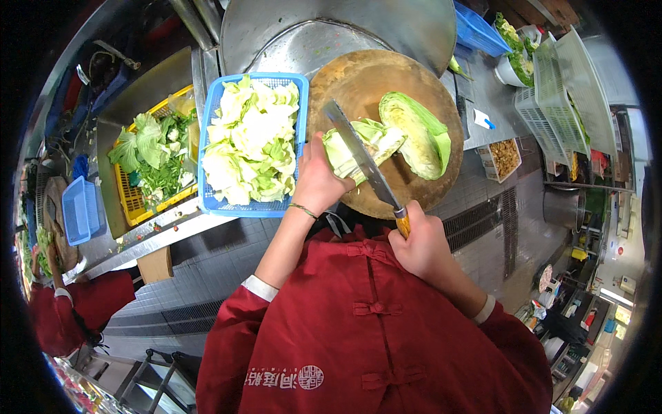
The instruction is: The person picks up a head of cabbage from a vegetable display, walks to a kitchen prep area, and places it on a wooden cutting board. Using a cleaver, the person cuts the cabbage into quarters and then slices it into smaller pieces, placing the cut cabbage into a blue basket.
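A cleaver (pixel 357 150) has its wooden handle in the grip of my right hand (pixel 424 243). Its blade lies over a piece of cut cabbage (pixel 339 150) on a round wooden chopping block (pixel 346 83). My left hand (pixel 320 173) holds the near left side of that piece, close to the blade. Beside it on the block rests a cabbage half (pixel 416 134), its layered cut face showing. Just left of the block, a blue plastic basket (pixel 305 103) is heaped with torn or cut cabbage leaves (pixel 253 139).
Farther left, a yellow crate (pixel 129 199) of greens sits in a metal sink (pixel 111 207). An empty-looking blue basket (pixel 80 209) and a co-worker in red (pixel 77 310) are beyond. A large metal basin (pixel 279 46) stands behind the block. White crates (pixel 543 124) stand at right.
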{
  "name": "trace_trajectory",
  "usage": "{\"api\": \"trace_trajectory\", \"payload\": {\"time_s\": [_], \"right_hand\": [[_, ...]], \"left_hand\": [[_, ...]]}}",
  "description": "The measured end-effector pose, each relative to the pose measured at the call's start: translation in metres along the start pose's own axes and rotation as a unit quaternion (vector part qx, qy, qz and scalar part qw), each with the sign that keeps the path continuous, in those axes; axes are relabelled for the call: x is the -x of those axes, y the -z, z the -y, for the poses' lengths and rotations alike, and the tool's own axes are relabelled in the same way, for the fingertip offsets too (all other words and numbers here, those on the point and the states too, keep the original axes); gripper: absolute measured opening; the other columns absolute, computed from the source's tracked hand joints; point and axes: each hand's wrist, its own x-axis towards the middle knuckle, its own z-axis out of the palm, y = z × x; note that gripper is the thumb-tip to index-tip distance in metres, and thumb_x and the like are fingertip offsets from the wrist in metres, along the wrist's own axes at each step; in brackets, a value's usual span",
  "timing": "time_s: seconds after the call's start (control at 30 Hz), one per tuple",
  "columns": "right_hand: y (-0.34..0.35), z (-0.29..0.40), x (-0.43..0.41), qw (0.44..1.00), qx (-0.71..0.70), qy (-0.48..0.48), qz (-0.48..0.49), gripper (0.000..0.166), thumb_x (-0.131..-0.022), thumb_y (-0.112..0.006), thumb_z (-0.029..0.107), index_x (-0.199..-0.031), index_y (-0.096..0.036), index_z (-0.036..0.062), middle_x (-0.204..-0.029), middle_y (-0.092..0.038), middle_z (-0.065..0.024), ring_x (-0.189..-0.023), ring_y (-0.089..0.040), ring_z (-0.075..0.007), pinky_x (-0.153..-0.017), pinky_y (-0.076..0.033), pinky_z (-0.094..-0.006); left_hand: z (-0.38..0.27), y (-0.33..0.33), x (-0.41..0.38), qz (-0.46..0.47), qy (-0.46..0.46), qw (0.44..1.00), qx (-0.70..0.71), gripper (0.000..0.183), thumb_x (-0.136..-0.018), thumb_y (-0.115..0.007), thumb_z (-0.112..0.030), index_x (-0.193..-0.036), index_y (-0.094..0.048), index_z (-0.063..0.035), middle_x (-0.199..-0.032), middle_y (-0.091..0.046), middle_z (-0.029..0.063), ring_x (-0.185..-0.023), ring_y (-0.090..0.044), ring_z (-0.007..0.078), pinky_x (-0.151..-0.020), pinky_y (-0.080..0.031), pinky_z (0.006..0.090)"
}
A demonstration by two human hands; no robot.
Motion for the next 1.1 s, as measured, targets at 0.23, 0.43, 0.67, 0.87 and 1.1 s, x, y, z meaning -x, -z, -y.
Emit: {"api": "trace_trajectory", "payload": {"time_s": [0.23, 0.43, 0.67, 0.87, 1.1], "right_hand": [[-0.022, -0.004, -0.014, 0.997, 0.074, -0.024, 0.021, 0.028, -0.077, -0.064, 0.011, -0.090, -0.043, -0.0021, -0.062, -0.057, -0.0253, -0.063, -0.059, -0.0479, -0.058, -0.048, -0.0548], [-0.049, -0.010, -0.030, 0.997, 0.076, -0.033, 0.006, 0.027, -0.078, -0.062, 0.010, -0.090, -0.042, -0.0029, -0.068, -0.060, -0.0275, -0.066, -0.061, -0.0480, -0.063, -0.050, -0.0544], [-0.039, -0.002, -0.029, 0.996, 0.083, -0.038, 0.007, 0.026, -0.078, -0.061, 0.009, -0.090, -0.042, -0.0033, -0.069, -0.061, -0.0295, -0.068, -0.062, -0.0495, -0.065, -0.051, -0.0552], [-0.048, -0.009, -0.033, 0.997, 0.075, -0.032, 0.013, 0.025, -0.080, -0.061, 0.009, -0.091, -0.043, -0.0041, -0.069, -0.061, -0.0309, -0.069, -0.062, -0.0503, -0.065, -0.052, -0.0562], [-0.054, -0.009, -0.050, 0.996, 0.076, -0.041, 0.014, 0.026, -0.081, -0.061, 0.011, -0.095, -0.046, -0.0040, -0.071, -0.061, -0.0327, -0.069, -0.062, -0.0512, -0.066, -0.052, -0.0558]], "left_hand": [[0.003, -0.009, 0.004, -0.018, -0.034, 0.998, -0.047, 0.095, -0.056, -0.082, -0.012, -0.135, -0.033, 0.0072, -0.122, -0.047, 0.0259, -0.113, -0.046, 0.0439, -0.102, -0.037, 0.0456], [0.011, -0.006, -0.005, -0.031, -0.010, 0.999, 0.012, 0.085, -0.057, -0.081, -0.013, -0.129, -0.041, 0.0065, -0.118, -0.051, 0.0261, -0.111, -0.048, 0.0428, -0.100, -0.039, 0.0454], [0.005, -0.001, -0.007, -0.008, 0.024, 1.000, -0.004, 0.089, -0.056, -0.082, -0.012, -0.131, -0.040, 0.0081, -0.119, -0.053, 0.0285, -0.113, -0.052, 0.0422, -0.099, -0.045, 0.0422], [0.005, -0.010, -0.001, -0.023, -0.025, 0.999, -0.038, 0.082, -0.058, -0.082, -0.015, -0.125, -0.039, 0.0050, -0.116, -0.050, 0.0257, -0.110, -0.047, 0.0439, -0.098, -0.039, 0.0469], [0.011, -0.012, -0.001, -0.039, -0.019, 0.999, -0.018, 0.080, -0.058, -0.080, -0.013, -0.124, -0.039, 0.0048, -0.116, -0.049, 0.0263, -0.109, -0.047, 0.0451, -0.097, -0.039, 0.0480]]}}
